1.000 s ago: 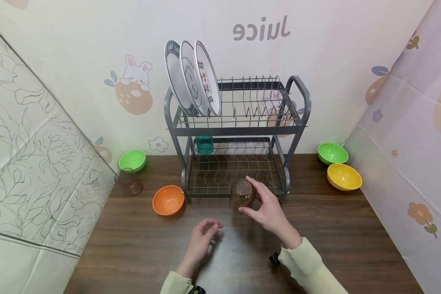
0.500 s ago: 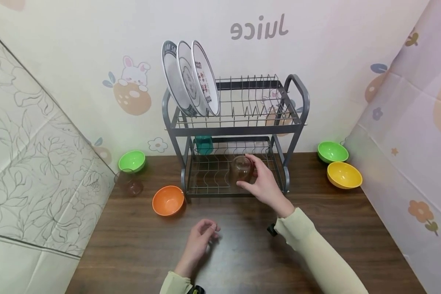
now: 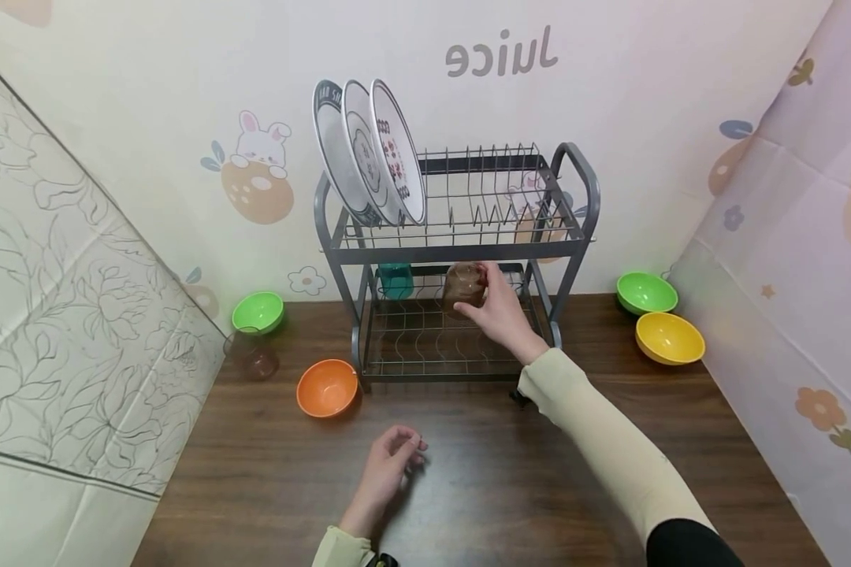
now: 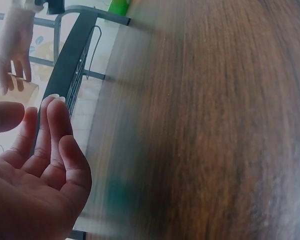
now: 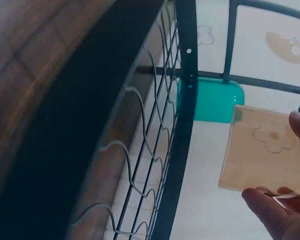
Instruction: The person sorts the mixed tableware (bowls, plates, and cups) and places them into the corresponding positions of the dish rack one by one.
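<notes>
My right hand (image 3: 499,311) grips a clear brown glass (image 3: 462,285) between thumb and fingers. The glass is bottom up, under the upper tier of a grey two-tier dish rack (image 3: 461,253). In the right wrist view, a gap shows between the glass (image 5: 260,155) and the wire shelf (image 5: 152,160). A teal cup (image 3: 395,281) stands at the back left of the lower shelf. In front of the rack, my left hand (image 3: 390,461) is by the table with fingers loosely bent, holding nothing; the left wrist view shows its bare palm (image 4: 35,185).
Three plates (image 3: 400,153) stand in the upper tier's left side. Left of the rack are an orange bowl (image 3: 328,388), another brown glass (image 3: 258,364) and a green bowl (image 3: 258,312). At right sit a second green bowl (image 3: 646,293) and a yellow bowl (image 3: 670,339). Patterned walls enclose the table.
The right hand has carried the brown glass from the rack's front edge back over the lower shelf, beneath the upper tier. The left hand has stayed nearly still.
</notes>
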A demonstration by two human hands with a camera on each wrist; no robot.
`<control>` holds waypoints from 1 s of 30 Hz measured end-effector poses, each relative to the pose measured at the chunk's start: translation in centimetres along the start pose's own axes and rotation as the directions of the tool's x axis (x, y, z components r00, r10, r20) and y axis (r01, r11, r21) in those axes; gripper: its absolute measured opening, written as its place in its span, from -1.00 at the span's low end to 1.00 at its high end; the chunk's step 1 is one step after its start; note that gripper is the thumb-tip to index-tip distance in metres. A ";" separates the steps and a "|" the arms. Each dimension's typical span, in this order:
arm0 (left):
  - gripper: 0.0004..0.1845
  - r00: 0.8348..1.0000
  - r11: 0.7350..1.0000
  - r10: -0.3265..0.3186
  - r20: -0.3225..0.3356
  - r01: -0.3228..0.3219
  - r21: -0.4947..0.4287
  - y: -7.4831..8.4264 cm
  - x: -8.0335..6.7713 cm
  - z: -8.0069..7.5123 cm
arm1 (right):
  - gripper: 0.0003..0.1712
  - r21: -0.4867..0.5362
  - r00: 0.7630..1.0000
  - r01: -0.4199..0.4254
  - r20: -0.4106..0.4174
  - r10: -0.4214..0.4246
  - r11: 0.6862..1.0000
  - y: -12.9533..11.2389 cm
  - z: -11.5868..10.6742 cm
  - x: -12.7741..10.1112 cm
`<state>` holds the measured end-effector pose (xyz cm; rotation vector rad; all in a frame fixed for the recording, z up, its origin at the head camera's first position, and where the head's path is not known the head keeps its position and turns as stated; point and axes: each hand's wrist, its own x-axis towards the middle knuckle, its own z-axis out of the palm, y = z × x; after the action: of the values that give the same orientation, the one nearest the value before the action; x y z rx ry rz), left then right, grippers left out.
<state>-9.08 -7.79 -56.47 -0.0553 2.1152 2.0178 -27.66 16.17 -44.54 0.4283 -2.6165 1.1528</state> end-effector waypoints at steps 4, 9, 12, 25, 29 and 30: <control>-0.79 1.000 1.000 0.002 0.005 -0.002 -0.006 -0.1 0.0 0.2 | -0.20 -0.018 0.998 -0.061 0.017 0.061 0.998 0.7 0.5 1.7; -0.78 1.000 1.000 0.005 0.019 -0.005 -0.016 -0.3 0.1 0.2 | -0.25 -0.067 0.990 -0.122 0.069 0.126 0.990 1.5 1.3 3.4; -0.78 1.000 1.000 -0.003 0.019 0.004 -0.014 -0.4 0.3 0.2 | -0.27 -0.089 0.985 -0.138 0.091 0.146 0.987 2.0 2.0 4.3; -0.76 0.998 1.000 -0.003 0.058 0.004 -0.023 -0.8 0.4 0.5 | -0.42 -0.102 0.980 -0.159 0.108 0.169 0.982 4.1 3.9 6.5; -0.75 0.998 0.999 -0.017 0.053 0.018 -0.028 -0.6 0.4 0.5 | -0.44 -0.093 0.978 -0.155 0.128 0.166 0.984 4.2 4.3 7.2; -0.75 0.998 0.999 -0.015 0.053 0.017 -0.028 -0.5 0.4 0.5 | -0.43 -0.099 0.977 -0.156 0.128 0.168 0.983 4.2 4.3 7.4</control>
<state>-9.34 -7.24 -57.07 -0.0229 2.0480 2.0177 -36.48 14.42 -47.72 0.2882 -2.8542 1.0846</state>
